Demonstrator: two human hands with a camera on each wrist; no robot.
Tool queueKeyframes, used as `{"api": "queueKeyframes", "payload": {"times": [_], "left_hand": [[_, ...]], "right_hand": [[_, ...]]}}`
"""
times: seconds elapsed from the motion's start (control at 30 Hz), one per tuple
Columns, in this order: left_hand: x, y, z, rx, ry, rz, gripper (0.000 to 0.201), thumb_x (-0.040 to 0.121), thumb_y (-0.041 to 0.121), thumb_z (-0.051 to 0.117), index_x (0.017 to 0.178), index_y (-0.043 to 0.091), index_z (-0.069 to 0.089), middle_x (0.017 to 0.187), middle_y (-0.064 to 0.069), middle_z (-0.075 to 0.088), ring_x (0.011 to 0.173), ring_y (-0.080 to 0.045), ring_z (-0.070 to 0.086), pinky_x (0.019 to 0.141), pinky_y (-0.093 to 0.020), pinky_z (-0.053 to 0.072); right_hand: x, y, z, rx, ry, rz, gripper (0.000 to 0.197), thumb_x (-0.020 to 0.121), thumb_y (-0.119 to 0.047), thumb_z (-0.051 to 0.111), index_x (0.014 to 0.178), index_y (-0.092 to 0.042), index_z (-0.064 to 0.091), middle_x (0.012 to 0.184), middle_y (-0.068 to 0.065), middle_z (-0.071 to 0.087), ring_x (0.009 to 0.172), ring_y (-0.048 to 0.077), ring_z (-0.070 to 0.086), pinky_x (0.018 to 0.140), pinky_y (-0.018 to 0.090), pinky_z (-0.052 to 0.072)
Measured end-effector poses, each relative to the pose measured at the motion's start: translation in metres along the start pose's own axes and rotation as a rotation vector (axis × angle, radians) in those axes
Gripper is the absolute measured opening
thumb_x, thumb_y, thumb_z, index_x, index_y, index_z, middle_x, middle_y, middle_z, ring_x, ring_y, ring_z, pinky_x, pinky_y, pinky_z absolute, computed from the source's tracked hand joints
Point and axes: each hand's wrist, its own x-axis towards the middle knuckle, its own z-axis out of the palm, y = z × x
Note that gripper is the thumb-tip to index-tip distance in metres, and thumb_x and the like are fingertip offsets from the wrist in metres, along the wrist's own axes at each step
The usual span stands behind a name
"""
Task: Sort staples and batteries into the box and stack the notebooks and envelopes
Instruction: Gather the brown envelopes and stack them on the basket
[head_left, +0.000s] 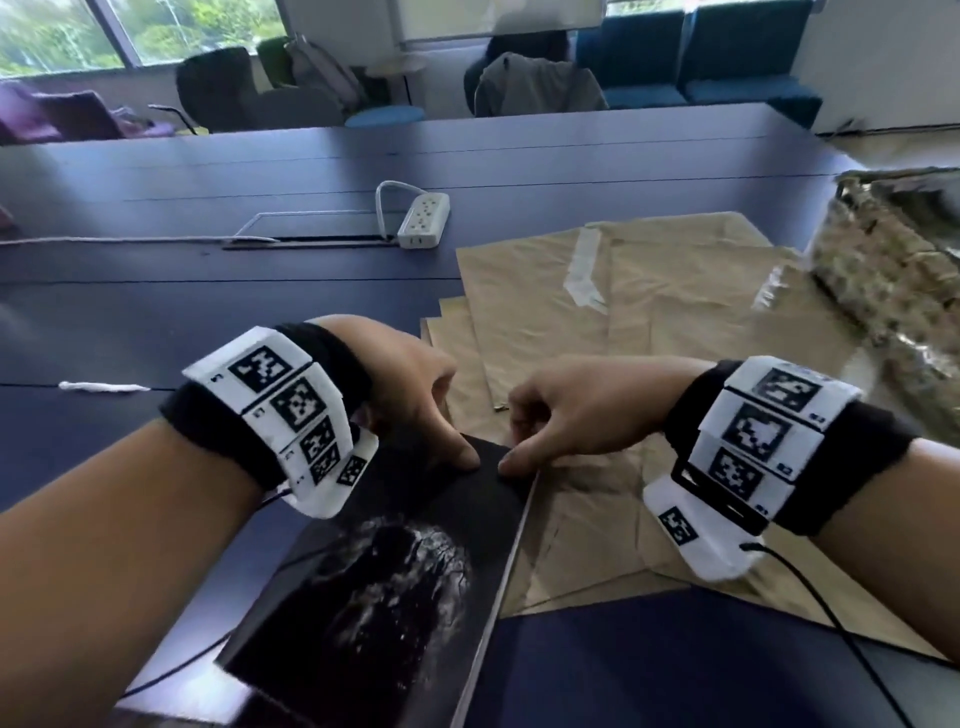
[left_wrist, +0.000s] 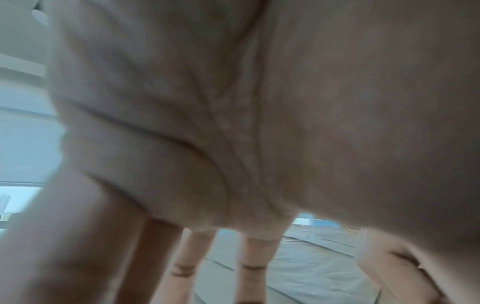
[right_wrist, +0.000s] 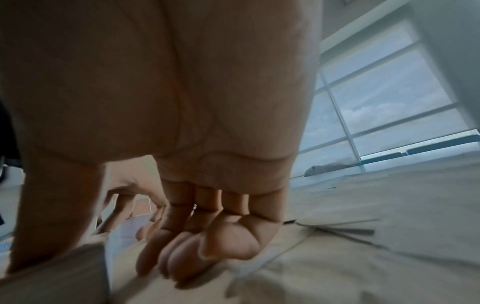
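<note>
**Both thumbs on notebook corner, stacking step**

Fingers are curling on both hands: left hand (head_left: 415, 384) and right hand (head_left: 566, 410) are each pressing a thumb on the far corner of the black notebook (head_left: 384, 582), other fingers tucked under/behind its edge. Whether they're really pinching it, can't tell from the wrist views, both too blurry.

Biggest first: dark table (head_left: 208, 291) is carrying everything. Brown envelopes (head_left: 597, 322) are lying fanned, overlapping, right of centre. Notebook is sitting partly over their near-left edge. Box, staples, batteries aren't identifiable.

Judging: stacking in progress. Next prob needs squaring the notebook, then gathering envelopes w/o creasing.
</note>
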Motion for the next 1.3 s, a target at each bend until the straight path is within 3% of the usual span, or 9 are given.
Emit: {"api": "queueKeyframes", "payload": {"times": [0.17, 0.3, 0.47, 0.7, 0.83, 0.93, 1.03, 1.13, 1.3], "left_hand": [[0.006, 0.002, 0.002, 0.015, -0.067, -0.004, 0.073, 0.072, 0.074, 0.072, 0.11, 0.012, 0.07, 0.1, -0.004, 0.078, 0.072, -0.013, 0.07, 0.06, -0.022, 0.052], [0.011, 0.005, -0.001, 0.093, -0.082, -0.002, 0.073, 0.073, 0.08, 0.067, 0.105, 0.014, 0.071, 0.099, -0.001, 0.078, 0.093, -0.02, 0.073, 0.07, -0.027, 0.051], [0.018, 0.003, -0.002, 0.099, -0.1, 0.021, 0.07, 0.074, 0.08, 0.066, 0.103, 0.017, 0.071, 0.098, 0.001, 0.077, 0.091, -0.017, 0.072, 0.071, -0.028, 0.051], [0.011, -0.01, -0.017, -0.003, -0.17, 0.162, 0.055, 0.079, 0.072, 0.07, 0.092, 0.019, 0.07, 0.084, -0.003, 0.072, 0.077, -0.016, 0.064, 0.078, -0.036, 0.053], [0.003, -0.006, -0.032, -0.077, -0.086, 0.272, 0.037, 0.088, 0.056, 0.07, 0.084, 0.019, 0.063, 0.076, 0.006, 0.067, 0.075, -0.012, 0.062, 0.072, -0.03, 0.05], [-0.005, -0.003, -0.05, -0.092, 0.021, 0.312, 0.038, 0.086, 0.057, 0.071, 0.087, 0.02, 0.063, 0.077, 0.005, 0.068, 0.075, -0.012, 0.062, 0.073, -0.033, 0.051], [-0.017, -0.001, -0.072, -0.137, 0.162, 0.338, 0.042, 0.079, 0.065, 0.069, 0.092, 0.025, 0.063, 0.084, 0.003, 0.072, 0.078, -0.015, 0.067, 0.074, -0.037, 0.054], [-0.025, 0.007, -0.094, -0.306, 0.288, 0.421, 0.038, 0.082, 0.057, 0.07, 0.095, 0.023, 0.061, 0.084, -0.002, 0.073, 0.072, -0.015, 0.067, 0.061, -0.03, 0.051], [-0.012, 0.027, -0.106, -0.636, 0.683, 0.565, 0.038, 0.088, 0.042, 0.077, 0.113, 0.02, 0.059, 0.097, -0.005, 0.071, 0.084, -0.017, 0.07, 0.069, -0.027, 0.059]], "right_hand": [[-0.013, -0.008, 0.0, -0.045, -0.121, -0.003, 0.059, 0.067, -0.07, 0.081, 0.105, -0.026, 0.068, 0.102, -0.007, 0.072, 0.093, 0.012, 0.065, 0.082, 0.032, 0.056], [-0.008, -0.019, 0.006, -0.165, -0.133, 0.008, 0.07, 0.065, -0.071, 0.082, 0.101, -0.013, 0.072, 0.1, 0.005, 0.075, 0.092, 0.023, 0.068, 0.073, 0.033, 0.054], [-0.007, -0.024, 0.005, -0.18, -0.121, 0.029, 0.06, 0.063, -0.066, 0.086, 0.086, -0.013, 0.073, 0.081, 0.0, 0.071, 0.087, 0.025, 0.069, 0.074, 0.039, 0.057], [-0.014, -0.018, 0.006, -0.008, -0.088, 0.043, 0.052, 0.073, -0.054, 0.087, 0.107, -0.018, 0.07, 0.104, -0.004, 0.072, 0.092, 0.012, 0.065, 0.072, 0.023, 0.051], [-0.015, -0.007, 0.0, 0.172, -0.136, -0.006, 0.038, 0.084, -0.043, 0.082, 0.113, -0.019, 0.073, 0.109, -0.002, 0.076, 0.102, 0.016, 0.071, 0.098, 0.039, 0.057], [-0.022, 0.01, -0.011, 0.502, -0.171, -0.036, 0.029, 0.096, -0.021, 0.07, 0.123, -0.011, 0.068, 0.116, 0.013, 0.075, 0.106, 0.028, 0.072, 0.093, 0.041, 0.059], [-0.036, 0.023, -0.032, 0.718, -0.048, -0.065, 0.038, 0.097, -0.02, 0.066, 0.129, -0.002, 0.057, 0.113, 0.024, 0.072, 0.096, 0.038, 0.069, 0.075, 0.038, 0.063], [-0.055, 0.03, -0.059, 0.758, 0.192, -0.106, 0.035, 0.097, -0.021, 0.064, 0.118, 0.005, 0.054, 0.093, 0.02, 0.07, 0.078, 0.031, 0.069, 0.066, 0.035, 0.063], [-0.082, 0.042, -0.098, 0.623, 0.594, -0.138, 0.016, 0.099, -0.024, 0.064, 0.094, -0.01, 0.06, 0.078, 0.01, 0.069, 0.064, 0.019, 0.065, 0.057, 0.028, 0.059]]}}
